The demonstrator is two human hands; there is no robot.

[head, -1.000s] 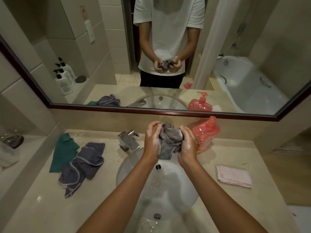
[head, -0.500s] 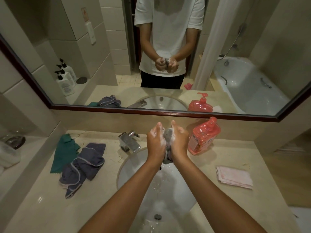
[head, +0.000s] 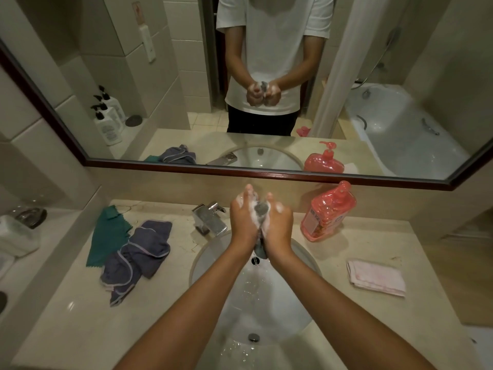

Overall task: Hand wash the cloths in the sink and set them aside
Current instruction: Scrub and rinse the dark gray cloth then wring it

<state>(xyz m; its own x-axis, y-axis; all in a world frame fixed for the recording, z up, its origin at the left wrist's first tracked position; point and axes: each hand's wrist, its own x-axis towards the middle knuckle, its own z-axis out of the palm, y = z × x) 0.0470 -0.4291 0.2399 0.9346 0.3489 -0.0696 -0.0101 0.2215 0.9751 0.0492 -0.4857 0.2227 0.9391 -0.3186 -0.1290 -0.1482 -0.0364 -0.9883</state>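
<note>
Above the white sink [head: 213, 260], my left hand [head: 244, 218] and my right hand [head: 277, 222] are pressed together around a soapy grey cloth [head: 261, 208]. Only a bit of the cloth shows between the thumbs, and a wet tail hangs below the palms. White foam covers the fingers. A green cloth [head: 108, 235] and a purple-grey cloth with light trim [head: 138, 259] lie on the counter left of the sink. A folded pink cloth [head: 376, 276] lies on the counter to the right.
A chrome tap [head: 209, 218] stands at the sink's back left. A red pump bottle of soap [head: 328, 212] stands at the back right. The mirror [head: 186, 102] spans the wall behind. A side ledge on the left holds a small dish [head: 30, 216].
The grey cloth was bunched open between my hands; the hands have closed together over it, squeezing it so most of it is hidden, and more foam shows.
</note>
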